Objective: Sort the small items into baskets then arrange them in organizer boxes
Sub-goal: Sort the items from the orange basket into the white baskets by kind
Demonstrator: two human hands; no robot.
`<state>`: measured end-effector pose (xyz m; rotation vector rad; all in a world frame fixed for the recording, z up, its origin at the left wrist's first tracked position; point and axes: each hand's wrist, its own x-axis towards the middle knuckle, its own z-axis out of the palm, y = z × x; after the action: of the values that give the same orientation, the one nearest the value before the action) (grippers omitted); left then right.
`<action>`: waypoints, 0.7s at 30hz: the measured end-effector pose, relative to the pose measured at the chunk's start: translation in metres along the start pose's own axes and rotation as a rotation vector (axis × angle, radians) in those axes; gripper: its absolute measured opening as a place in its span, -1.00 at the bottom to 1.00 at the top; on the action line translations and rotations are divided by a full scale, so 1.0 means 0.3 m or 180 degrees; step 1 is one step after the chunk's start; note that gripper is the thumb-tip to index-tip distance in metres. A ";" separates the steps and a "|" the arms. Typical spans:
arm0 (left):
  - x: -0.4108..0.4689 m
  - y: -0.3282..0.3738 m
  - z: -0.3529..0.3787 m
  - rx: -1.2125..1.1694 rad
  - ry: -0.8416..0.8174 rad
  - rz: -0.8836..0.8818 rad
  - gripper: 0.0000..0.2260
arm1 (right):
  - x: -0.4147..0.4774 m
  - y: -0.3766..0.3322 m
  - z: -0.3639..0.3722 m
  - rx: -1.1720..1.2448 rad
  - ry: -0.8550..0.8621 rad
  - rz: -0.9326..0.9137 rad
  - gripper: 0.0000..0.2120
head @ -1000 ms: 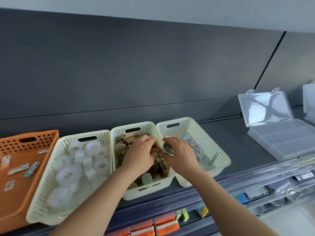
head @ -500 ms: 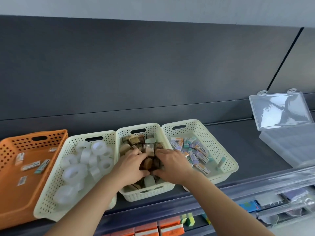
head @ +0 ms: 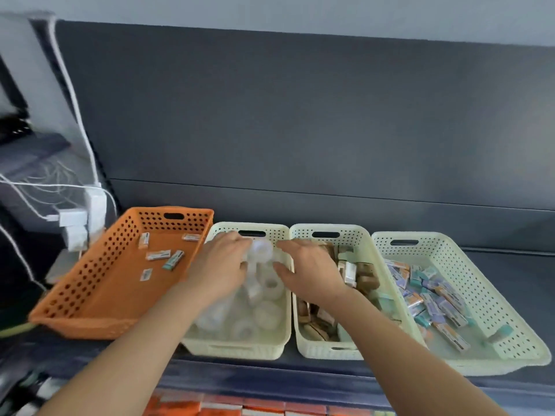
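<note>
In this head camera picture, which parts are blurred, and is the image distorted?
Head view: the left hand and right hand are motion-smeared over the clear tape rolls; the left border with the white cables is softest; wide-angle bending slants the orange basket and outer cream basket; lighting is even, without hard glare.

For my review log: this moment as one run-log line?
left hand: over tape basket, grip blurred | right hand: open, over same basket | tape roll between them | orange basket: few items
</note>
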<state>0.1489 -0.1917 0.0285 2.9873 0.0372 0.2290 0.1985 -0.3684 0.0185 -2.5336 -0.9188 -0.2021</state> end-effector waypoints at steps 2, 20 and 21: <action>-0.016 -0.102 -0.021 0.0067 0.0009 -0.0159 -0.64 | 0.062 -0.072 0.041 0.0074 -0.0078 -0.0083 -0.62; 0.111 -0.784 0.160 -0.0140 -0.0989 -0.1073 -0.40 | 0.588 -0.462 0.475 -0.1711 -0.1819 -0.0183 -0.52; 0.122 -0.794 0.171 -0.0187 -0.1017 -0.1055 -0.39 | 0.605 -0.464 0.488 -0.1814 -0.1909 -0.0129 -0.48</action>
<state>0.1898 0.0379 -0.0512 2.8606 0.4740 -0.2779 0.2475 -0.1032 -0.0132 -3.1830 -1.2731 0.3614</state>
